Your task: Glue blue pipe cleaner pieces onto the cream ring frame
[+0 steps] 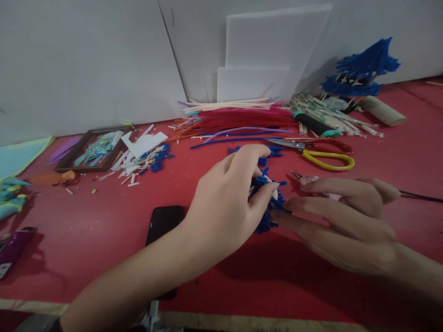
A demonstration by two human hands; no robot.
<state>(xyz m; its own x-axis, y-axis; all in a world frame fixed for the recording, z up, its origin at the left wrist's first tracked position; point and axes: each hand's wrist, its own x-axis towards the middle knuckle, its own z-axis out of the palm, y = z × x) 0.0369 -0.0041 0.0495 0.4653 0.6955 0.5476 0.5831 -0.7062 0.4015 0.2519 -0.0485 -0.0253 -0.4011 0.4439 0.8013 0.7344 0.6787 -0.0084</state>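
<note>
Well left of the scissors (pixel 300 146), a brown rectangular frame (pixel 90 169) on the red worktop (pixel 117 216) encloses pale green-blue scraps (pixel 97 148). Just on the scissors' near side sits a blue fuzzy piece (pixel 277 203), bristling with short stubs, pale patch showing. The left hand (pixel 224 198) pinches it between thumb and fingers; the right hand (pixel 360 226) nips its right edge.

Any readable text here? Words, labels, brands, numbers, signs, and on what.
None legible.
Bundle of pale sticks: green marks, too small and blurred to read.
Purple object at left edge: pale patch, nothing readable.
Black phone: no text visible.
Blue fuzzy piece: no text visible.
</note>
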